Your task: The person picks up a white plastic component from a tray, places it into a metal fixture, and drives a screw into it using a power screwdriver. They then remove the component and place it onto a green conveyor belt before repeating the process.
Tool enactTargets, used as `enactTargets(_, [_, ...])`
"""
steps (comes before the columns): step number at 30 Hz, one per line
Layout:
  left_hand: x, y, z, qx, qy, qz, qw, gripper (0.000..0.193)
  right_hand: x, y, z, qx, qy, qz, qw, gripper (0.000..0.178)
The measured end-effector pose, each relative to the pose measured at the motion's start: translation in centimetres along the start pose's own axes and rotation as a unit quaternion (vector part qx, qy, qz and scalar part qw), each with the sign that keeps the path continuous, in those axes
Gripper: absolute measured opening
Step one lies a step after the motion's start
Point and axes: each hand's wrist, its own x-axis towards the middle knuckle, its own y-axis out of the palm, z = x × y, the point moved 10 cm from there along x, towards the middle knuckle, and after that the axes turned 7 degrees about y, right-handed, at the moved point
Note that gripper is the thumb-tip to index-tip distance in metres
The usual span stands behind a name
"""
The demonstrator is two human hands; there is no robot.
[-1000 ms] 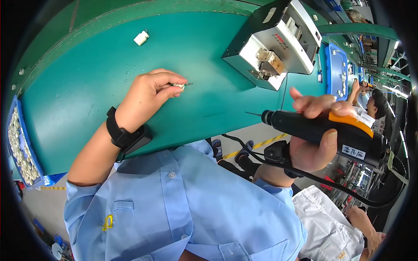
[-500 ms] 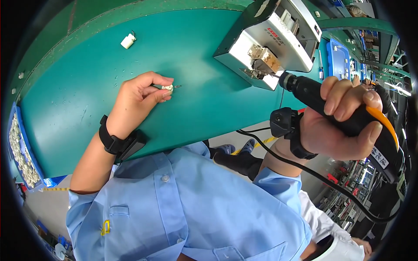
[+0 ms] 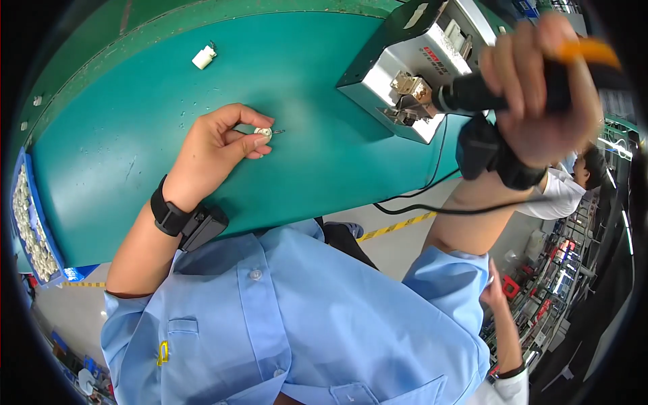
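My left hand [image 3: 212, 145] is closed in a pinch above the green mat [image 3: 310, 162]. Between its thumb and fingertips sits a small white ceramic-looking part [image 3: 264, 132], with a thin metal end sticking out to the right. At the upper right, my right hand [image 3: 540, 101], blurred, is wrapped round a black and orange electric screwdriver [image 3: 466, 93]. The screwdriver lies roughly level, its nose at the front of a silver and black screw feeder [image 3: 378, 94]. Whether its bit carries a screw cannot be made out.
A white block-shaped part [image 3: 203, 58] lies on the mat at the far left. The blue tray [image 3: 52, 236] at the left edge holds many small white parts. A black cable [image 3: 418, 210] loops below the mat's right edge. Another person's arm [image 3: 509, 337] shows at lower right.
My right hand has swung upward and away, levelling the screwdriver and bringing its nose against the feeder's front. My left hand keeps its pinch on the white part, nearly still.
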Motion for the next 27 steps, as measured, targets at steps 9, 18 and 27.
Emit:
enactTargets(9, [-0.5,-0.4,0.9,-0.031,-0.036,-0.008,0.999,0.019,-3.4,-5.2,-1.8,0.049,0.022,-0.397,0.916,0.035])
enactTargets(18, [-0.4,0.0,0.7,-0.071,-0.032,0.018,0.997,0.023,-1.9,4.2,-1.2,0.149,-0.113,-0.220,0.957,0.045])
enactTargets(27, [-0.9,-0.1,1.2,-0.074,-0.014,-0.008,0.997,0.025,2.2,7.3,-3.6,0.086,-0.083,-0.120,0.986,0.048])
